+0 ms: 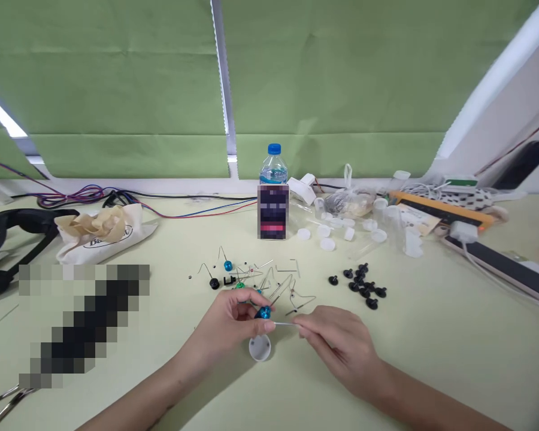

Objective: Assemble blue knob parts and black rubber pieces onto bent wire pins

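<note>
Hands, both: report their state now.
Left hand: closed, fingers holding a shiny blue piece.
Right hand: closed, fingers pinching a thin rod.

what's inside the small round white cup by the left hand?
The cup shows small dark bits near its left and right sides, too small to identify. The left hand covers its far edge; anything there is hidden.

Bottle (pixel 273 172) at back centre of table (pixel 431 353). Pouch (pixel 112 242) left of bottle; cables (pixel 83 196) behind pouch. Loose caps (pixel 327 243) right of bottle, power strip (pixel 498 265) farther right. Bent wires (pixel 281 290) nearer, left of clustered knobs (pixel 365 292). Lid (pixel 259 352) just before left hand (pixel 231 317).
</note>
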Motion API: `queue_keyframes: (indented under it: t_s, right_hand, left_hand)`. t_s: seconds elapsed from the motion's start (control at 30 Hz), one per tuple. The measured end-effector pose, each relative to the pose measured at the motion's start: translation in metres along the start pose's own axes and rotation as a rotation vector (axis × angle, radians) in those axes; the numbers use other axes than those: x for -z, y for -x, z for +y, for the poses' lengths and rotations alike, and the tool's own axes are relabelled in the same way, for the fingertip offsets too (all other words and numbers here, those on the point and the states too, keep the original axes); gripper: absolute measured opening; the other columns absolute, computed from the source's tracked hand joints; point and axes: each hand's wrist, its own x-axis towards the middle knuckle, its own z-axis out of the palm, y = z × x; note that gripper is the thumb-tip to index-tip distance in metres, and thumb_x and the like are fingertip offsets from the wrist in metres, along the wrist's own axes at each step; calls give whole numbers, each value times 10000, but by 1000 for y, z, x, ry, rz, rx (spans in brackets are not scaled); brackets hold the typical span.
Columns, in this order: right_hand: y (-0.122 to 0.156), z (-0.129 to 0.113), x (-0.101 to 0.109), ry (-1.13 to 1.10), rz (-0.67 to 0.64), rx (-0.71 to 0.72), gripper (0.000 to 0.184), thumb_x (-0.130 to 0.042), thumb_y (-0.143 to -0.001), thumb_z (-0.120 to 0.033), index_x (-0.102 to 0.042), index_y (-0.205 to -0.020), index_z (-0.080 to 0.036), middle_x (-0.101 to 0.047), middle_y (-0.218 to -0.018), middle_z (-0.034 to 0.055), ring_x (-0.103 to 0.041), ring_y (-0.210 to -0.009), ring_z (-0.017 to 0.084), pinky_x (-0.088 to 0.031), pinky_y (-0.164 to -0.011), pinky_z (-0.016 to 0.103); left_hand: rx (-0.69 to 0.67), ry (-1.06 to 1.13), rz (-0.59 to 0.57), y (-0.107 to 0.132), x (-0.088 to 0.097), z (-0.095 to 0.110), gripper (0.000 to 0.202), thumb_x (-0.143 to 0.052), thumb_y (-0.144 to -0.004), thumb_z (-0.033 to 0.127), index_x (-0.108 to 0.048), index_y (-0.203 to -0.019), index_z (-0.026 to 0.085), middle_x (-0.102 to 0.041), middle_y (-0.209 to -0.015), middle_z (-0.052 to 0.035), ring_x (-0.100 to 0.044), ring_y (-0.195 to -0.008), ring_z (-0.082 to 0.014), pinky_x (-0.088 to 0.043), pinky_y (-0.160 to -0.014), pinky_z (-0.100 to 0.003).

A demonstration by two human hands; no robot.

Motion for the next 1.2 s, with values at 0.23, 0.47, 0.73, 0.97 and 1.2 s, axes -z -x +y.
queue_keyframes:
  t_s: [0.23, 0.47, 0.73, 0.97, 1.2]
  right_hand:
    - [0, 0, -1, -65, 6, -186, 155, -523, -878, -82, -607, -939, -198, -579, -644, -11, -535, -568, 112, -398, -537, 244]
    - [2, -8, -3, -152, -9, -245, 150, -500, -893, -97, -603, -921, -201, -589, -636, -23, -531, -548, 101, -404, -535, 234]
    - [1, -14, -7, -193, -77, -376, 182, -474, -919, -179, -626, -819, -182, -577, -610, -8, -518, -541, 106, -402, -530, 233]
    - [1, -22, -6, -347, -139, -593, 293, -443, -942, -299, -631, -754, -175, -570, -600, -1, -500, -525, 102, -403, -512, 223]
    - [-5, -22, -9, -706, -164, -852, 353, -473, -919, -430, -621, -755, -155, -589, -539, -5, -457, -473, 79, -370, -467, 197]
  left_hand:
    - [40, 203, -105, 5, -3, 7, 219, -729, -750, 265, -633, -900, 137, -672, -833, -43, -626, -690, -118, -490, -711, -261]
    - [48, 146, -43, 4, -3, 6, 236, -753, -707, 191, -625, -898, 140, -674, -724, -5, -641, -647, -110, -470, -641, -212]
    - [45, 100, -28, 3, -10, 1, 217, -766, -675, 204, -580, -769, 143, -655, -608, 7, -592, -573, -104, -441, -564, -208]
    - [11, 81, 19, 2, -13, -4, 274, -802, -621, 214, -557, -721, 144, -638, -605, 14, -596, -525, -108, -450, -531, -217]
    - [-32, 32, 47, 5, -14, -7, 228, -766, -666, 213, -556, -729, 151, -595, -583, 35, -561, -502, -92, -452, -538, -221]
